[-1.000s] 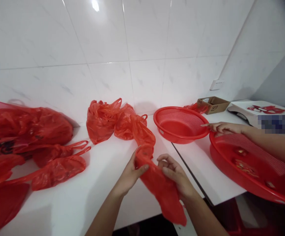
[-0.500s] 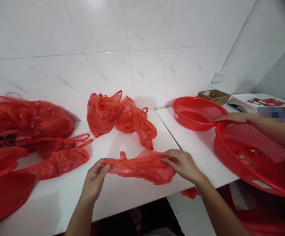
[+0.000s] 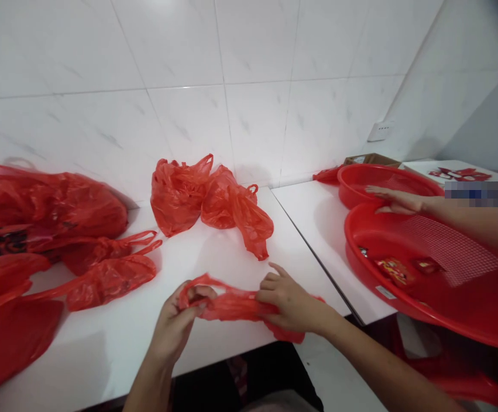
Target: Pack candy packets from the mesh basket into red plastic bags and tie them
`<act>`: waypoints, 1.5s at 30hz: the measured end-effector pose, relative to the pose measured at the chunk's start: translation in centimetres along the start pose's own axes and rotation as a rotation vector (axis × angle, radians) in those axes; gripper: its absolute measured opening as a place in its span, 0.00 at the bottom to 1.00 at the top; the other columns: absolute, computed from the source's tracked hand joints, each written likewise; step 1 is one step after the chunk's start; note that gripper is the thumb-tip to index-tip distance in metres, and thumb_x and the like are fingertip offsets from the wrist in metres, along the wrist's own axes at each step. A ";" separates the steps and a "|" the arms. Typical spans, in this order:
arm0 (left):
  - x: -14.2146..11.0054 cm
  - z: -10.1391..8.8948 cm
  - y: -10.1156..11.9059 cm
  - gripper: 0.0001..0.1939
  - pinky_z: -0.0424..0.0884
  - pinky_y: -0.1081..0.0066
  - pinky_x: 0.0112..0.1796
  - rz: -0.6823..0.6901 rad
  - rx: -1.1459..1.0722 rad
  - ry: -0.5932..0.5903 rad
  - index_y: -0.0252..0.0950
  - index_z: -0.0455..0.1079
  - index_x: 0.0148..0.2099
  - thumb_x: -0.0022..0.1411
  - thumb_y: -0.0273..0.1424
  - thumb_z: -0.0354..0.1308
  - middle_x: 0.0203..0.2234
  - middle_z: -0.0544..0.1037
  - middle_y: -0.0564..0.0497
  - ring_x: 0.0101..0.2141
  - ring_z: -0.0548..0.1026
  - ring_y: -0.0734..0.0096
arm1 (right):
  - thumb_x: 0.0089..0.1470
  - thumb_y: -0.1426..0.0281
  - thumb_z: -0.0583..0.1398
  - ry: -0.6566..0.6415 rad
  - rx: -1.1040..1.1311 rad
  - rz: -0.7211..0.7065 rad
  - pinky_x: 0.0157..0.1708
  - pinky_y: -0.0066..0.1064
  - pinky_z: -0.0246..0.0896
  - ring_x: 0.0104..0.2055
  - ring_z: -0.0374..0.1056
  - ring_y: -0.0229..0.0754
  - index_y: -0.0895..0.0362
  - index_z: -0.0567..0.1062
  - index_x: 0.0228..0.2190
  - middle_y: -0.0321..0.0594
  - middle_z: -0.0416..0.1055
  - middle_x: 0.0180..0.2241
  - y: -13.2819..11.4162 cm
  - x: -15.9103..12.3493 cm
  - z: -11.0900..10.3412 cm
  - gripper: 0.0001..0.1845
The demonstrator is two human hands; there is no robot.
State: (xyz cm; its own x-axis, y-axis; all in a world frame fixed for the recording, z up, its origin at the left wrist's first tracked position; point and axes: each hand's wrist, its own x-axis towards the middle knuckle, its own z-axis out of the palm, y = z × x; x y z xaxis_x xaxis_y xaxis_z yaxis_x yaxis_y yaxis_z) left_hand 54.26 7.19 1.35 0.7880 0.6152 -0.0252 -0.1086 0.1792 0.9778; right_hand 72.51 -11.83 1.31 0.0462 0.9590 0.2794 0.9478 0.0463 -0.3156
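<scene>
A thin red plastic bag [image 3: 236, 304] is stretched low over the near edge of the white table [image 3: 137, 343]. My left hand [image 3: 180, 320] pinches one end, where the plastic loops around its fingers. Over the bag's other end lies my right hand [image 3: 285, 300], fingers curled on the plastic and one finger raised. Part of the bag is hidden behind that hand. Beyond it on the table stand a bunched red plastic bag [image 3: 176, 197] and, touching it, a knotted red plastic bag [image 3: 251, 220].
More red bags [image 3: 60, 206] are heaped at the left. On the right, another person's hand [image 3: 397, 200] is over a large red basin [image 3: 360, 274] with small packets [image 3: 395, 270] inside. Behind are a second red basin [image 3: 346, 191], a cardboard box [image 3: 373, 159] and a wall socket [image 3: 380, 131].
My right hand has shifted left and inward along the bag, and the left end now opens into a loop. The other person's large basin moved left; the smaller one moved right.
</scene>
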 end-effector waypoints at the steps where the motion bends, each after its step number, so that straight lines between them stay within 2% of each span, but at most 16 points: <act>1: -0.1 -0.7 0.1 0.09 0.71 0.69 0.39 -0.019 -0.101 0.082 0.38 0.71 0.32 0.47 0.26 0.66 0.34 0.80 0.51 0.35 0.75 0.67 | 0.57 0.63 0.59 -0.012 -0.037 0.024 0.62 0.50 0.38 0.36 0.64 0.40 0.55 0.73 0.28 0.34 0.68 0.26 0.6 -0.7 -0.3 0.10; 3: -0.5 -2.1 0.4 0.11 0.71 0.65 0.44 -0.021 -0.226 0.179 0.39 0.72 0.34 0.45 0.25 0.67 0.42 0.80 0.51 0.35 0.75 0.70 | 0.56 0.63 0.60 -0.008 -0.103 0.103 0.61 0.52 0.38 0.35 0.63 0.39 0.55 0.73 0.25 0.34 0.67 0.25 1.6 -2.4 -1.0 0.12; 5: -1.0 -3.2 0.6 0.09 0.70 0.62 0.49 0.018 -0.230 0.181 0.39 0.73 0.33 0.46 0.25 0.67 0.45 0.79 0.51 0.36 0.75 0.71 | 0.57 0.65 0.60 0.021 -0.165 0.219 0.60 0.53 0.42 0.35 0.63 0.40 0.55 0.75 0.25 0.36 0.67 0.27 2.1 -4.0 -1.7 0.10; 7: -1.5 -3.8 0.6 0.10 0.66 0.59 0.53 0.049 -0.148 0.125 0.40 0.75 0.37 0.49 0.27 0.67 0.44 0.79 0.51 0.39 0.75 0.69 | 0.57 0.66 0.59 0.058 -0.191 0.303 0.55 0.50 0.52 0.39 0.65 0.44 0.53 0.77 0.33 0.41 0.70 0.34 2.0 -5.5 -2.5 0.07; 9: -1.8 -3.8 0.4 0.17 0.62 0.57 0.57 0.057 -0.033 0.068 0.42 0.75 0.45 0.51 0.29 0.66 0.46 0.78 0.50 0.45 0.74 0.64 | 0.58 0.65 0.58 0.112 -0.164 0.327 0.51 0.45 0.59 0.48 0.64 0.48 0.51 0.75 0.45 0.46 0.68 0.46 1.7 -7.0 -3.5 0.13; 12: -2.0 -3.2 0.0 0.22 0.58 0.57 0.58 0.018 0.136 0.009 0.41 0.72 0.50 0.52 0.33 0.66 0.54 0.72 0.47 0.54 0.68 0.55 | 0.60 0.60 0.56 0.332 -0.186 0.420 0.52 0.42 0.61 0.56 0.61 0.49 0.48 0.69 0.53 0.46 0.60 0.57 2.0 -9.7 -5.3 0.20; 15: -1.9 -2.7 -0.4 0.12 0.62 0.58 0.55 0.008 0.240 -0.044 0.39 0.71 0.40 0.54 0.36 0.64 0.51 0.73 0.46 0.54 0.68 0.53 | 0.57 0.53 0.56 0.463 -0.373 0.628 0.50 0.47 0.61 0.52 0.65 0.54 0.49 0.67 0.55 0.48 0.65 0.53 3.9 -13.1 -6.3 0.26; 18: -1.7 -3.0 -0.9 0.11 0.67 0.64 0.46 -0.023 0.332 -0.097 0.38 0.67 0.37 0.57 0.39 0.62 0.38 0.76 0.48 0.44 0.72 0.61 | 0.56 0.48 0.54 0.319 -0.509 0.690 0.44 0.51 0.62 0.44 0.69 0.57 0.53 0.71 0.51 0.48 0.73 0.44 6.1 -15.2 -5.8 0.29; 21: -1.6 -3.1 -1.2 0.18 0.66 0.66 0.45 -0.087 0.386 -0.061 0.39 0.67 0.50 0.61 0.43 0.57 0.25 0.70 0.56 0.31 0.69 0.70 | 0.61 0.55 0.50 0.337 -0.517 0.653 0.42 0.48 0.62 0.40 0.71 0.53 0.55 0.75 0.46 0.45 0.76 0.40 7.2 -14.2 -4.5 0.23; 25: -2.1 -2.3 -1.0 0.29 0.66 0.65 0.45 -0.117 0.345 -0.029 0.41 0.56 0.63 0.63 0.43 0.55 0.21 0.60 0.61 0.25 0.62 0.74 | 0.62 0.61 0.52 0.489 -0.462 0.611 0.45 0.46 0.62 0.44 0.71 0.52 0.55 0.75 0.47 0.45 0.76 0.42 6.8 -9.4 -3.6 0.18; 31: -3.2 -1.3 -0.3 0.36 0.70 0.66 0.39 -0.129 0.294 0.001 0.45 0.50 0.67 0.60 0.40 0.59 0.22 0.56 0.60 0.24 0.58 0.76 | 0.61 0.69 0.54 0.592 0.036 0.352 0.50 0.41 0.64 0.51 0.68 0.46 0.52 0.73 0.47 0.42 0.72 0.48 1.2 -2.2 -2.2 0.14; 35: -3.4 -1.0 0.0 0.39 0.72 0.67 0.37 -0.108 0.272 0.002 0.44 0.50 0.68 0.57 0.37 0.61 0.24 0.59 0.59 0.24 0.60 0.76 | 0.58 0.69 0.58 0.470 0.170 0.157 0.46 0.38 0.67 0.47 0.69 0.44 0.48 0.72 0.47 0.39 0.73 0.45 -1.6 -1.0 -1.6 0.14; 37: -3.3 -0.9 0.1 0.39 0.72 0.66 0.37 -0.111 0.261 -0.009 0.43 0.50 0.68 0.57 0.36 0.62 0.25 0.60 0.58 0.25 0.61 0.75 | 0.58 0.69 0.58 0.535 0.126 0.208 0.47 0.38 0.66 0.46 0.70 0.44 0.47 0.73 0.45 0.37 0.74 0.43 -0.6 -2.0 -2.4 0.13; 40: -3.1 -0.9 0.0 0.40 0.71 0.66 0.39 -0.124 0.251 -0.037 0.43 0.48 0.68 0.58 0.36 0.61 0.25 0.61 0.58 0.27 0.63 0.74 | 0.59 0.66 0.56 0.760 -0.001 0.474 0.49 0.42 0.64 0.47 0.69 0.46 0.51 0.74 0.43 0.40 0.74 0.44 3.5 -4.3 -5.1 0.11; 42: -3.0 -0.9 -0.2 0.39 0.70 0.67 0.39 -0.132 0.260 -0.053 0.44 0.46 0.69 0.60 0.38 0.59 0.25 0.60 0.58 0.27 0.63 0.75 | 0.58 0.60 0.56 0.677 -0.066 0.646 0.48 0.44 0.64 0.48 0.69 0.49 0.53 0.73 0.46 0.44 0.72 0.45 6.8 -5.2 -7.3 0.16; 45: -2.9 -0.2 -0.3 0.38 0.68 0.69 0.39 -0.112 0.265 -0.060 0.45 0.46 0.69 0.61 0.39 0.58 0.24 0.58 0.59 0.27 0.61 0.76 | 0.52 0.52 0.60 0.175 -0.078 0.714 0.47 0.45 0.65 0.50 0.67 0.54 0.52 0.66 0.56 0.49 0.68 0.52 10.9 -4.1 -9.1 0.33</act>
State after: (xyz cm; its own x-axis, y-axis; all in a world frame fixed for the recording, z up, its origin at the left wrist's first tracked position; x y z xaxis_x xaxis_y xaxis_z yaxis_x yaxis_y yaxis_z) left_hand 51.87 5.54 1.05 0.8213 0.5553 -0.1310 0.1367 0.0314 0.9901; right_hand 85.49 -17.78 4.99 0.7033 0.6896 0.1725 0.6876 -0.5983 -0.4114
